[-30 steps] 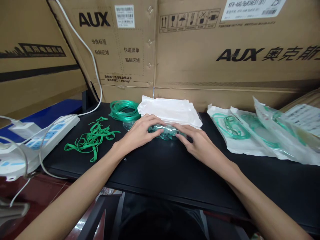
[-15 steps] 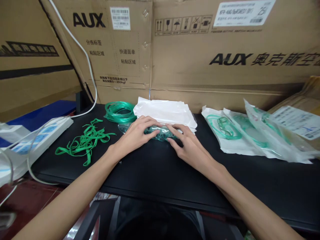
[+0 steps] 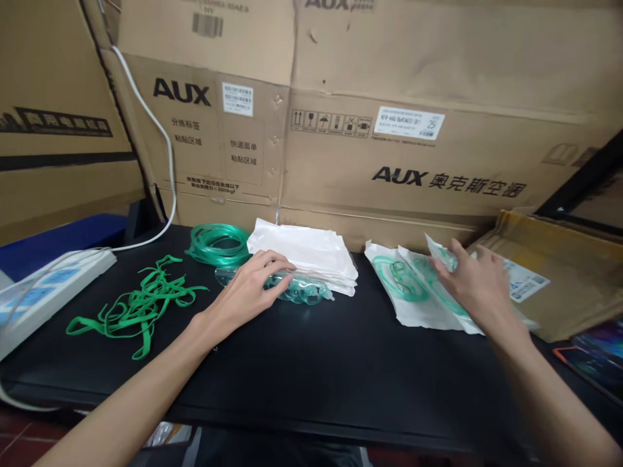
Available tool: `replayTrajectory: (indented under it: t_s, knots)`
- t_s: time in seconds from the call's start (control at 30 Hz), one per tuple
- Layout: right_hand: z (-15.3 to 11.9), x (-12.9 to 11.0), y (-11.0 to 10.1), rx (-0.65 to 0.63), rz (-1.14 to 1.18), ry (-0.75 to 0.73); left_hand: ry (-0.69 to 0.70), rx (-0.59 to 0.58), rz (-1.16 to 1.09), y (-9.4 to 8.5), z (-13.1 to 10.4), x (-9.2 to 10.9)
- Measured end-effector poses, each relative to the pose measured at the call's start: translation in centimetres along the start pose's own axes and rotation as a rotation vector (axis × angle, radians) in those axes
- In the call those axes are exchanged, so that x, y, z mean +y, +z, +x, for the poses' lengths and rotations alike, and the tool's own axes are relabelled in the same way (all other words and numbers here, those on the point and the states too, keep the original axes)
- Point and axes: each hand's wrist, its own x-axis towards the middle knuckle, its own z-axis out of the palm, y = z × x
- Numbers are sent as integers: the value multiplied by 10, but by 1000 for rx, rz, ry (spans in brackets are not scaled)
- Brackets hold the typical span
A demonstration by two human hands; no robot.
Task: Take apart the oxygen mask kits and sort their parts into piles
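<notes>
My left hand lies over a row of clear green-tinted plastic pieces, perhaps nested mask shells, with its thumb apart from the fingers. The hand hides part of the row. To the right, my right hand is over the rightmost packet of clear film and white paper with green tubing inside. Its fingers are spread at that packet, and whether they touch it I cannot tell. Two similar packets lie overlapped beside it. Behind the row is a pile of white paper pouches.
A coil of green tubing and tangled green elastic straps lie on the black table. A white power strip with a cable stands at left. Large cardboard walls the back; an open carton stands at right.
My right hand has left the clear plastic pieces and moved right to the packets. My left hand stays on the pieces. The view has tilted up and turned right.
</notes>
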Motion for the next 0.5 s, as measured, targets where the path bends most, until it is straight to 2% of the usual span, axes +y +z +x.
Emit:
replayTrajectory:
  t_s: [0.13, 0.27, 0.37, 0.5]
  knots:
    - [-4, 41, 9, -75, -84, 87, 11, 18, -5, 0, 0, -1]
    - [-5, 59, 24, -123, -127, 106, 11, 36, -17, 0, 0, -3]
    - [4, 61, 22, -123, -149, 113, 10, 51, -29, -1, 1, -5]
    - [16, 41, -10, -65, -134, 68, -10, 90, -56, -5, 2, -6]
